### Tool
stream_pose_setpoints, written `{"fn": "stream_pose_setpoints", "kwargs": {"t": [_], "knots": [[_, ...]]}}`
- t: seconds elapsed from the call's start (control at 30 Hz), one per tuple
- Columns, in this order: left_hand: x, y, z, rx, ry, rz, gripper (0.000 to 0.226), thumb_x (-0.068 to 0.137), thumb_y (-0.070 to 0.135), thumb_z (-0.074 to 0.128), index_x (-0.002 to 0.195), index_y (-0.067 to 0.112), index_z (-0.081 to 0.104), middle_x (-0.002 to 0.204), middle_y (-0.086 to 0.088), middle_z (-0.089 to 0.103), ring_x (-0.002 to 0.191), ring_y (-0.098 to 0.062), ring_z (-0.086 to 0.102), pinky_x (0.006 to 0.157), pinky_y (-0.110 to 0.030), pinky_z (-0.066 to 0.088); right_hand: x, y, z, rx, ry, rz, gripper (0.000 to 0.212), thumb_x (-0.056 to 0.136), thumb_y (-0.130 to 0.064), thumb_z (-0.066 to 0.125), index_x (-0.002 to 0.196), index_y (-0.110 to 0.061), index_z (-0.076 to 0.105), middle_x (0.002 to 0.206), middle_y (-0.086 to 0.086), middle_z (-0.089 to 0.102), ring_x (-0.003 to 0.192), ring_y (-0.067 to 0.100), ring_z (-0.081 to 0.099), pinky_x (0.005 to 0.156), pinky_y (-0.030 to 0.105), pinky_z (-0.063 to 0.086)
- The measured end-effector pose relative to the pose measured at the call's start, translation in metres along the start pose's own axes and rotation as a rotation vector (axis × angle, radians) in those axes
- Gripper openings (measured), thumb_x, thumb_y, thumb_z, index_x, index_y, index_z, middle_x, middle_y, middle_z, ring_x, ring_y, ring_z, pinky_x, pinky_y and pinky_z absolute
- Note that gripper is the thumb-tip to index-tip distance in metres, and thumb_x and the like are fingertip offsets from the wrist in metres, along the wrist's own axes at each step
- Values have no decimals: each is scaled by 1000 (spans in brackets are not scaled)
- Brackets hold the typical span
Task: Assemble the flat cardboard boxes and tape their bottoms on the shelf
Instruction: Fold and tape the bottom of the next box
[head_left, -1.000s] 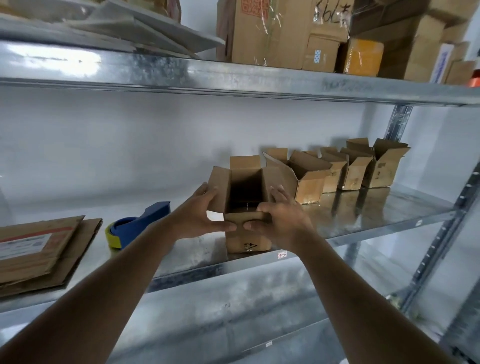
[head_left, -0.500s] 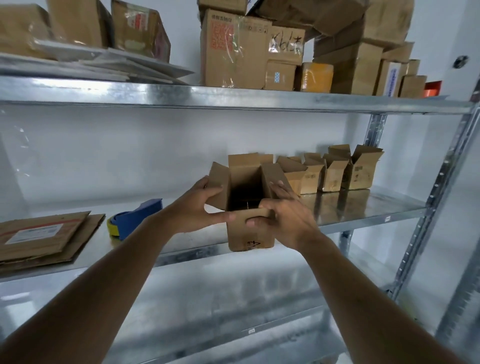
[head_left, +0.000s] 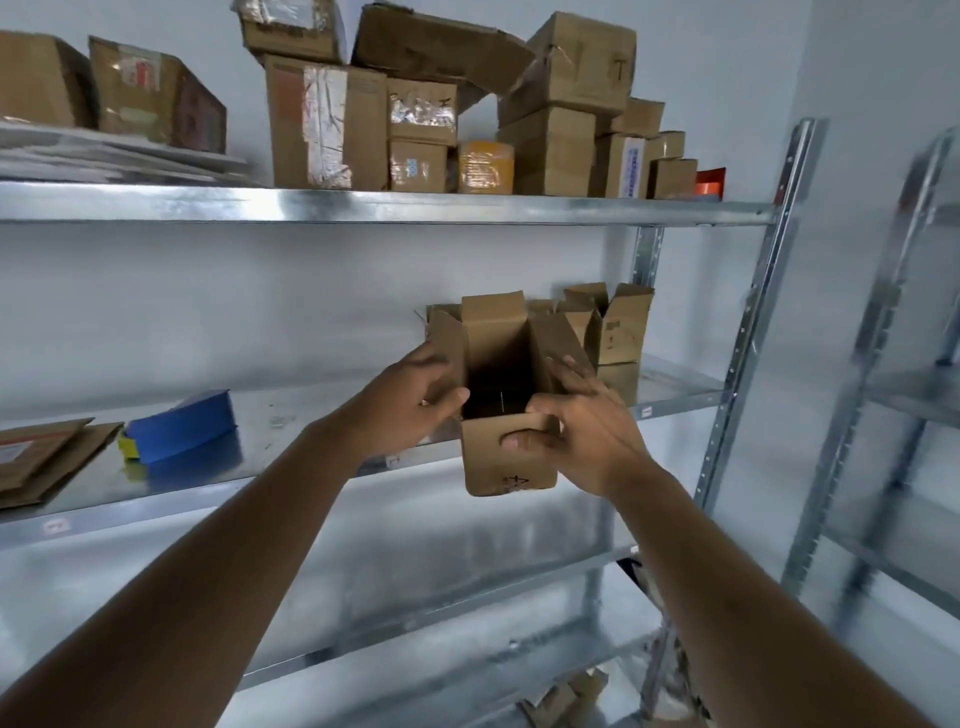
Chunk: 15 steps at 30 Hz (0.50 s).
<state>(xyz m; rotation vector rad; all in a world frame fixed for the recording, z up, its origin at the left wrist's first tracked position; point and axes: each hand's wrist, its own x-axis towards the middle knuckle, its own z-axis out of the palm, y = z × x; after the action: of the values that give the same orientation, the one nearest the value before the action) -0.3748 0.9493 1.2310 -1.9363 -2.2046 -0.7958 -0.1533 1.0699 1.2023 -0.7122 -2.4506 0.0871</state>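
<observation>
I hold a small open-topped cardboard box (head_left: 506, 457) in the air, off the front edge of the metal shelf (head_left: 270, 467). My left hand (head_left: 410, 402) grips its left side, thumb at the front rim. My right hand (head_left: 576, 426) grips its right side, thumb pressed on the front face. The box's four top flaps stand up and its inside is dark. Behind it, other assembled small boxes (head_left: 618, 332) stand in a row on the shelf, mostly hidden by the held box. A blue tape dispenser (head_left: 176, 426) lies on the shelf to the left.
Flat cardboard blanks (head_left: 41, 457) lie at the shelf's far left. The upper shelf (head_left: 395, 205) carries several taped cartons. A steel upright (head_left: 753, 332) stands on the right, with a second rack (head_left: 893, 384) beyond it. Lower shelves run beneath my arms.
The box has come up off the shelf and toward me, held by both hands. The view has tilted up and turned left, so the row of finished boxes sits behind the held box.
</observation>
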Motion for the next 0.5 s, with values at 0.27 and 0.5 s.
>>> {"fn": "stream_pose_setpoints", "kwargs": {"t": [0.27, 0.5], "knots": [[83, 57, 53, 60, -47, 110, 39, 104, 46, 53, 117, 11, 64, 163, -1, 30, 137, -21, 49, 106, -35, 44, -3, 100, -28, -64, 28, 93, 68, 67, -92, 41, 99, -40, 71, 166, -2, 37, 158, 22, 16, 123, 44, 21], [168, 78, 108, 33, -66, 139, 51, 106, 43, 52, 143, 9, 55, 170, 2, 20, 147, -19, 38, 104, -25, 31, 35, 192, -23, -91, 15, 142, 74, 61, -92, 38, 99, -39, 73, 165, 0, 38, 157, 23, 20, 121, 42, 23]]}}
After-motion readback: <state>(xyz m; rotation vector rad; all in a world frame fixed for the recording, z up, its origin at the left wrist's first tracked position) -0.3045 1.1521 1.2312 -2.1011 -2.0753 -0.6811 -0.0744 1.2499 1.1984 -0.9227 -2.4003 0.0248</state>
